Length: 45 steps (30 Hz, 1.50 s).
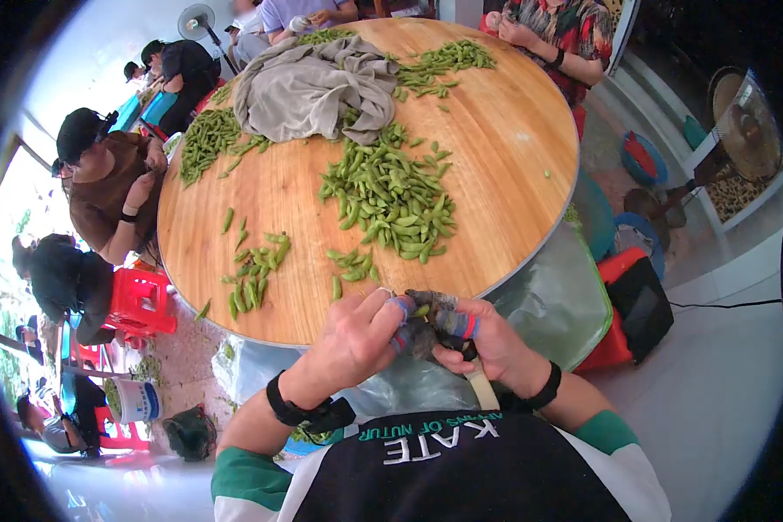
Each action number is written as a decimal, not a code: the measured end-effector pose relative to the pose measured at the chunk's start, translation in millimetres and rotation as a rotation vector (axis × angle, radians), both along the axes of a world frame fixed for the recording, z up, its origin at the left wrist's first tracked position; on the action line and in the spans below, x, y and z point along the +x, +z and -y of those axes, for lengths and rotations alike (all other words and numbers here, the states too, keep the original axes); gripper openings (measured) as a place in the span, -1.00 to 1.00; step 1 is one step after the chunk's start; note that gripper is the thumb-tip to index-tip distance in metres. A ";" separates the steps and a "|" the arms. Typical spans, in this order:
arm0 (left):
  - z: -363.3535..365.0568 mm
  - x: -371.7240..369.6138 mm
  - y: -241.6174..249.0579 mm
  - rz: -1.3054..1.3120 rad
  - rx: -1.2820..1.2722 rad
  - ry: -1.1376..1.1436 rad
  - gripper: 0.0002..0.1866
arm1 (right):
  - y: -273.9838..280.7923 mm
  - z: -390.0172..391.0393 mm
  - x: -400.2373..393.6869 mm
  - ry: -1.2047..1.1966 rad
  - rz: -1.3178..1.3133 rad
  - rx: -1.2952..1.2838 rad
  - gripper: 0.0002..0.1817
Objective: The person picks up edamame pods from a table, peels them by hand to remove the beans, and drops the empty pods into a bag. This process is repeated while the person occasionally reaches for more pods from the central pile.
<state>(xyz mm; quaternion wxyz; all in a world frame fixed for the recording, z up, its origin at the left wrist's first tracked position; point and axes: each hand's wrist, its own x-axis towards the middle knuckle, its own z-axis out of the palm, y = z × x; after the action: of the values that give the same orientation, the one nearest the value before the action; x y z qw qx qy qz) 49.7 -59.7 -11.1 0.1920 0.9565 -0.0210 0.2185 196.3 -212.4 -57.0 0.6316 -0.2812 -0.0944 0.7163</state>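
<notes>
Setting: round pale wooden table (513,157) with a metal rim, in a bright hall with a light floor; other people sit around it.
Pod in hand: a small green soybean pod (421,311) sits between both hands, just off the near table edge, above a clear plastic bag (557,300) that hangs under the rim.
Left hand (352,344): fingers closed on the pod from the left; a fingertip wears blue and red tape; a black band circles the wrist.
Right hand (487,344): fingers curled around the pod's other end, wrapped in dark cloth and blue and red tape (458,324); a black wristband sits behind, and a pale stick-like handle (481,389) points down from the palm.
Writing: the wearer's black shirt (461,474) with green and white sleeves reads, upside down, "KATE" and partly "OF NATUR".
Nearest pods: small scatter of green pods (257,274) at left.
Main heap: large pile of green pods (391,196) mid-table.
Far side: crumpled grey cloth (309,87) among more pods.
Floor: red plastic stool (139,300); white bucket with a blue label (135,400), unreadable.
</notes>
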 end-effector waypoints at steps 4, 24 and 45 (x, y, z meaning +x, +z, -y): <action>-0.3 4.3 -12.9 0.115 -0.109 -0.012 -0.68 | 1.4 1.1 -0.6 -0.020 -0.023 0.015 -0.67; 12.9 11.6 -33.8 -0.278 -2.015 -0.023 -0.88 | 23.8 -2.8 -3.1 -0.285 0.806 0.141 -0.76; -33.0 -46.0 7.5 -0.226 0.087 0.493 -0.75 | -3.7 7.0 8.1 -0.061 1.428 0.307 -0.76</action>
<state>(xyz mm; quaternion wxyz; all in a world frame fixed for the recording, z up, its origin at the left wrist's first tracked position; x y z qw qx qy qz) 3.7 -26.7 -3.5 0.0931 0.9584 0.2248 0.1495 204.5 -219.4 -60.7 0.4680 -0.5907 -0.5747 0.3192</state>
